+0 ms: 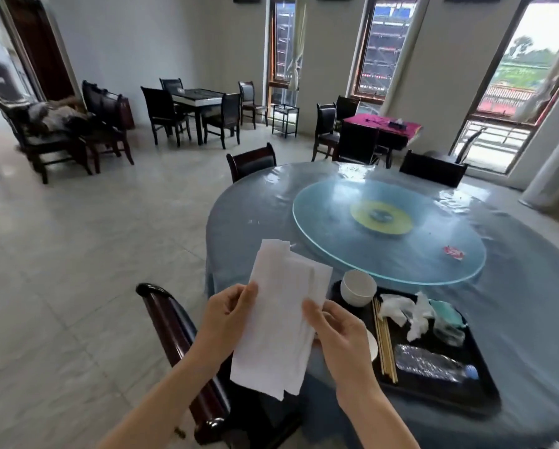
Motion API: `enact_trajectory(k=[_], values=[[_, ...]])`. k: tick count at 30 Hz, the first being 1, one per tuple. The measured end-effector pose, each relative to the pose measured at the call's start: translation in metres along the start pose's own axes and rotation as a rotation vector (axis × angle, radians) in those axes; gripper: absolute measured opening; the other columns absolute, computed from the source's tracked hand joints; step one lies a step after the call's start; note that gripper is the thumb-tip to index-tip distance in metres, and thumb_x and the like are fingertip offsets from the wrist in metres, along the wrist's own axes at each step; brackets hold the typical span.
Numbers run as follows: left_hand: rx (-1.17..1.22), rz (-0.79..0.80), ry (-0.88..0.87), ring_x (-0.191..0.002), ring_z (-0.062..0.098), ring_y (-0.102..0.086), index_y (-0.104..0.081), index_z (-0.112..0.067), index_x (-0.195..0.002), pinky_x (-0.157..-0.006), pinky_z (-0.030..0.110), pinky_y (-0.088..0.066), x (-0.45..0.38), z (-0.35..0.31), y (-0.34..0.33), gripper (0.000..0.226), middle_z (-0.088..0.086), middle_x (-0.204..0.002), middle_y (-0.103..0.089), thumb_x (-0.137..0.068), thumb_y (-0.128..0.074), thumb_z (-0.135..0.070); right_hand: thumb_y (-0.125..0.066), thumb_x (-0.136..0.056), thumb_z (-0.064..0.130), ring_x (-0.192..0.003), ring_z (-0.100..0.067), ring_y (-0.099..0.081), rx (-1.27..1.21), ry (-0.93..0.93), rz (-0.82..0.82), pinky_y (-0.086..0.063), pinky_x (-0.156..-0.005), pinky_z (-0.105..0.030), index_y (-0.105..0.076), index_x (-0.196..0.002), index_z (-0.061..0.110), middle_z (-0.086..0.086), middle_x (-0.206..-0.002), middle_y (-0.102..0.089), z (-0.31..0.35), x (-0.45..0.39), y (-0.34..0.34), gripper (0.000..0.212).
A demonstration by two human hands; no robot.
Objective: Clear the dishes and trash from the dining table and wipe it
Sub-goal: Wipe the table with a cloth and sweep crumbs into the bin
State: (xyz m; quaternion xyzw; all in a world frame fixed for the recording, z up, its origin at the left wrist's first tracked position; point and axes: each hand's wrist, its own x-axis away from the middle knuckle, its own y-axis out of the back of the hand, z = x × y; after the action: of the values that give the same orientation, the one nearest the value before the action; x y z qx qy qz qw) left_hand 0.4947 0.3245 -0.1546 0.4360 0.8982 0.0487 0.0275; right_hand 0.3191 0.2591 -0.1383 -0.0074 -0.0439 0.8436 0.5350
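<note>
The left hand (228, 314) and right hand (339, 332) each pinch an edge of a soft white paper towel (279, 319), held up over the round table's (514, 286) near rim. Right of it, a black rectangular tray (459, 400) on the table holds a white bowl (357, 288), wooden chopsticks (383, 341), crumpled tissues (408, 314) and a crushed clear bottle (430, 362). A red wrapper (454, 252) lies on the glass turntable (336, 234).

Paper towel (283, 319): white, matt, soft and finely textured, held between the left hand (228, 314) and right hand (341, 332). Round table (514, 306): blue cloth under a clear, glossy plastic film, wrinkled at the far edge. Turntable (336, 202): smooth tinted glass, reflective. Tray (459, 395): black, smooth, semi-gloss, probably plastic. Bowl (357, 288): white, glossy, ceramic in look. Chopsticks (383, 341): pale matt wood. Bottle (430, 362): clear crinkled plastic. Near chair (171, 328): dark lacquered wood, glossy. Floor (77, 254): polished pale tile.
</note>
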Motion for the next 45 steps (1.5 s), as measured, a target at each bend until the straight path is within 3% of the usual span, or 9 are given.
enact_trajectory(k=[4, 10, 15, 21, 24, 27, 33, 38, 45], values=[[-0.072, -0.041, 0.003, -0.084, 0.025, -0.070, -0.072, -0.019, -0.096, -0.079, 0.044, -0.057, -0.060, -0.007, 0.026, 0.026, 0.004, -0.087, -0.074, -0.102, -0.055, -0.038, -0.070, -0.096, 0.026, -0.081, -0.028, -0.069, -0.010, 0.040, 0.017, -0.054, -0.079, -0.045, -0.079, -0.088, 0.018, -0.021, -0.091, -0.076, 0.007, -0.056, -0.044, 0.015], [-0.213, -0.113, -0.154, -0.081, 0.010, -0.067, -0.066, -0.028, -0.095, -0.065, 0.018, -0.046, -0.138, -0.040, 0.079, 0.021, -0.010, -0.088, -0.071, -0.105, -0.049, -0.034, -0.071, -0.096, 0.031, -0.079, -0.025, -0.064, -0.025, 0.151, 0.046, -0.050, -0.077, -0.043, -0.074, -0.093, 0.007, -0.030, -0.095, -0.070, 0.027, -0.128, -0.117, 0.024], [-0.254, -0.077, -0.257, -0.085, 0.007, -0.065, -0.064, -0.023, -0.104, -0.059, 0.009, -0.043, -0.196, -0.062, 0.118, 0.021, -0.011, -0.094, -0.068, -0.107, -0.045, -0.031, -0.078, -0.078, 0.061, -0.077, -0.021, -0.053, -0.037, 0.286, -0.029, -0.043, -0.072, -0.043, -0.061, -0.096, -0.007, -0.040, -0.093, -0.056, 0.040, -0.165, -0.177, 0.073], [-0.212, 0.108, -0.370, -0.085, 0.002, -0.063, -0.058, -0.022, -0.119, -0.061, 0.010, -0.050, -0.268, -0.076, 0.167, 0.020, -0.012, -0.097, -0.065, -0.103, -0.052, -0.033, -0.075, -0.071, 0.076, -0.072, -0.018, -0.046, 0.011, 0.403, -0.266, -0.038, -0.068, -0.039, -0.054, -0.092, -0.012, -0.033, -0.077, -0.053, 0.054, -0.190, -0.253, 0.092], [-0.220, 0.163, -0.439, -0.092, 0.005, -0.064, -0.052, -0.022, -0.132, -0.061, 0.012, -0.049, -0.298, -0.082, 0.195, 0.040, -0.006, -0.112, -0.064, -0.096, -0.064, -0.035, -0.075, -0.078, 0.061, -0.069, -0.017, -0.046, 0.013, 0.412, -0.365, -0.037, -0.066, -0.037, -0.058, -0.083, -0.005, -0.030, -0.074, -0.054, 0.066, -0.198, -0.293, 0.068], [-0.227, 0.183, -0.500, -0.103, 0.011, -0.058, -0.045, -0.025, -0.138, -0.075, 0.020, -0.050, -0.319, -0.093, 0.219, 0.058, -0.003, -0.127, -0.050, -0.089, -0.073, -0.036, -0.075, -0.093, 0.034, -0.060, -0.010, -0.048, 0.045, 0.414, -0.434, -0.040, -0.061, -0.026, -0.065, -0.065, 0.019, 0.002, -0.062, -0.058, 0.084, -0.202, -0.327, 0.034], [-0.143, 0.230, -0.687, -0.103, 0.004, -0.059, -0.053, -0.033, -0.118, -0.081, 0.022, -0.053, -0.339, -0.127, 0.244, 0.036, -0.012, -0.119, -0.054, -0.089, -0.074, -0.033, -0.073, -0.096, 0.029, -0.069, -0.013, -0.055, 0.136, 0.492, -0.544, -0.047, -0.068, -0.033, -0.073, -0.080, 0.011, -0.022, -0.079, -0.067, 0.115, -0.217, -0.369, 0.024], [0.260, 0.578, -0.493, -0.106, 0.010, -0.070, -0.067, -0.025, -0.113, -0.086, 0.034, -0.059, -0.347, -0.145, 0.255, 0.032, -0.008, -0.113, -0.073, -0.091, -0.066, -0.048, -0.072, -0.095, 0.027, -0.073, -0.019, -0.072, 0.189, 0.524, -0.512, -0.060, -0.073, -0.039, -0.081, -0.083, 0.025, -0.008, -0.080, -0.078, 0.136, -0.234, -0.396, 0.016], [0.417, 0.723, -0.406, -0.096, 0.030, -0.073, -0.069, -0.009, -0.106, -0.083, 0.045, -0.061, -0.413, -0.156, 0.271, 0.028, 0.012, -0.101, -0.076, -0.090, -0.074, -0.032, -0.060, -0.101, 0.017, -0.093, -0.025, -0.078, 0.125, 0.470, -0.433, -0.065, -0.075, -0.038, -0.080, -0.103, 0.021, -0.007, -0.097, -0.081, 0.144, -0.281, -0.418, 0.021]])
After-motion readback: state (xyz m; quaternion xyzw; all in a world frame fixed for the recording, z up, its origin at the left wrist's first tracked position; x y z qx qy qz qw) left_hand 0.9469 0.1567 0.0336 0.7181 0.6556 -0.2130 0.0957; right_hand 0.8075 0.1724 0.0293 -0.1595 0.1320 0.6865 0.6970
